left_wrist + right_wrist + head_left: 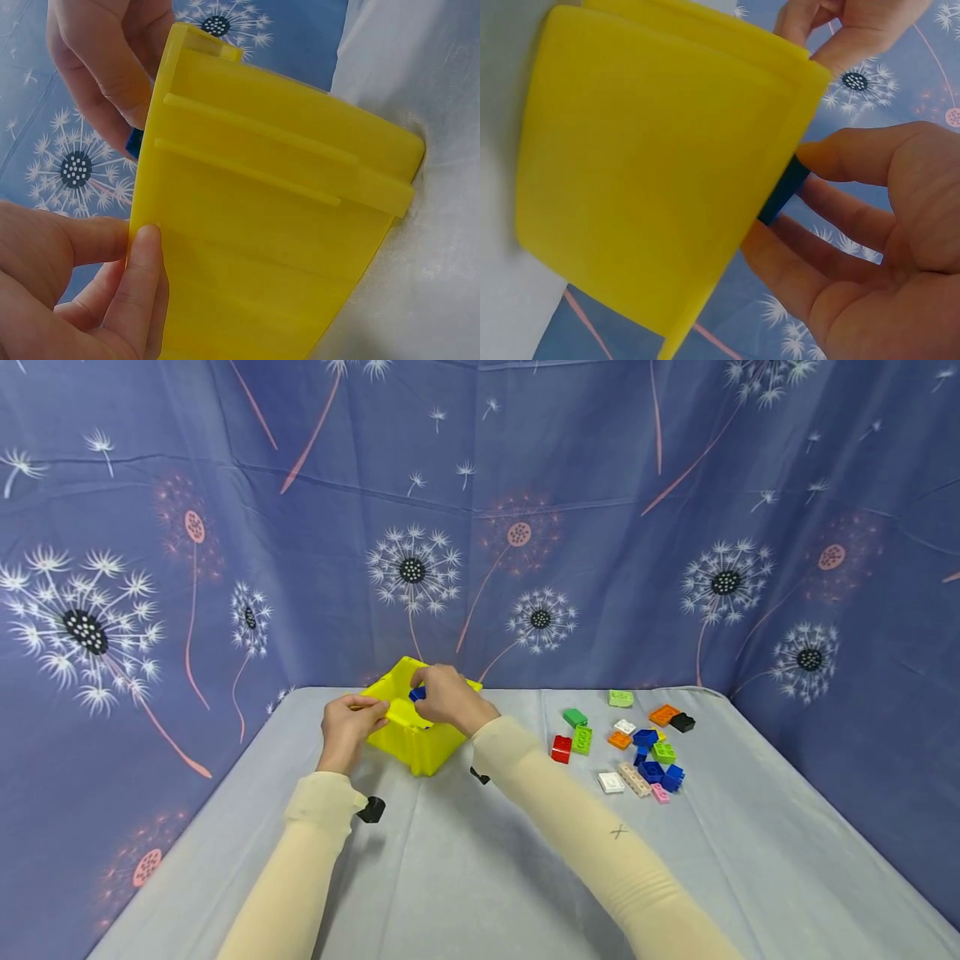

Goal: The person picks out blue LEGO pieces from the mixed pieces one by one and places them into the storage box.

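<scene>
A yellow plastic bin (417, 750) stands at the back of the table, left of centre. My left hand (348, 730) pinches its rim between thumb and fingers, which the left wrist view shows closely at the bin's wall (255, 225). Over the bin's opening, my right hand (448, 695) holds a blue toy brick (417, 693). In the right wrist view the brick (786, 187) sits between the right thumb and fingers, partly hidden behind the rim. A bit of blue shows lower inside the bin; most of the inside is hidden.
Loose toy bricks lie scattered on the right of the table: a red brick (562, 748), an orange brick (663, 715), a black brick (682, 722), a beige brick (634, 779) and several others. A patterned blue curtain (600, 527) hangs behind the white-covered table (465, 877).
</scene>
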Demonstrator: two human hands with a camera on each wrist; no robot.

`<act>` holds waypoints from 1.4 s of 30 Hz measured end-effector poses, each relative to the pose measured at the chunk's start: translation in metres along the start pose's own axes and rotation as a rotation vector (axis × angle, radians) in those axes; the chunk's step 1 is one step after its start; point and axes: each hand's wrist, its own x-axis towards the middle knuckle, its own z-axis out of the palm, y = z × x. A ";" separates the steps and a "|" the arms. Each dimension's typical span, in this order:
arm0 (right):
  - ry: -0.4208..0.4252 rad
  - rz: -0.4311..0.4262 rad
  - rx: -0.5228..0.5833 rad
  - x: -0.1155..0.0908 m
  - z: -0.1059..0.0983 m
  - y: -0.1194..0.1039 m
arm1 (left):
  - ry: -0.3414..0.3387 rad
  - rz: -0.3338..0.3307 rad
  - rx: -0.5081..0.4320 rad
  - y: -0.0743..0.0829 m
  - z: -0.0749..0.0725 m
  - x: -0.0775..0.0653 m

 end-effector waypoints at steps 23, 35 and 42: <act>-0.052 0.007 0.005 0.000 0.005 -0.005 | 0.008 0.011 0.002 0.002 0.002 0.002; -0.041 -0.005 -0.020 0.002 0.010 -0.003 | 0.012 0.000 0.014 0.003 0.002 0.001; -0.057 -0.018 -0.006 0.002 0.013 -0.001 | 0.009 0.003 0.001 0.000 0.002 0.003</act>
